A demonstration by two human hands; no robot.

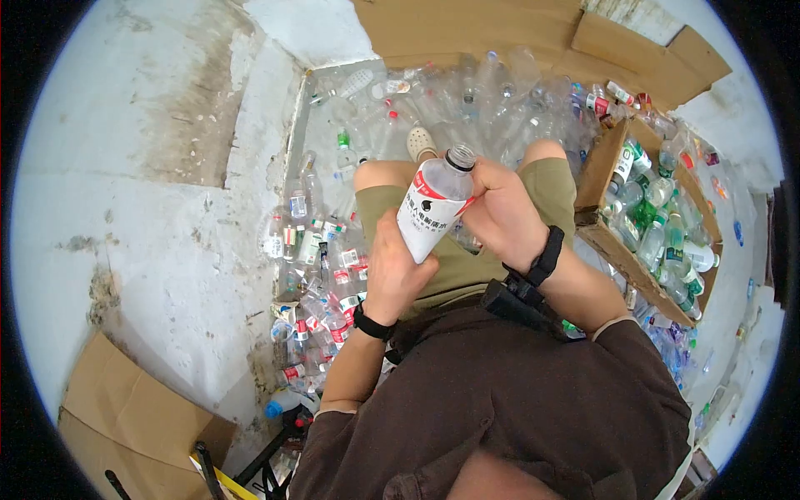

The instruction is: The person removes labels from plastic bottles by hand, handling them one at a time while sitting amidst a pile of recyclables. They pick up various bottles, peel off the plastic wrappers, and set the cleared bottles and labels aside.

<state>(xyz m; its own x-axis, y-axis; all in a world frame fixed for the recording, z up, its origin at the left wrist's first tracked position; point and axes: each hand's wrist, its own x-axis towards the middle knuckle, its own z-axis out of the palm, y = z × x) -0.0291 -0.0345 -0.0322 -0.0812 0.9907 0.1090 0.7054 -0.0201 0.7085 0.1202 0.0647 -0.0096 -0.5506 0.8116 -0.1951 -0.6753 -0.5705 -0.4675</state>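
A clear plastic bottle (454, 178) with a white label (427, 215), red along its top, is tilted in front of my lap, its capless mouth pointing up and away. My left hand (395, 271) is wrapped round the lower part of the bottle. On the other side, my right hand (506, 215) is closed against the label's right edge near the red band. The fingertips of that hand are partly hidden behind the bottle. Both wrists wear black bands.
Loose empty bottles (333, 275) are heaped on the floor to the left and beyond my knees. A cardboard box (593, 179) full of bottles, several with green labels, stands at my right. Cardboard sheets (483, 29) lean at the back, and another cardboard piece (125, 408) lies lower left.
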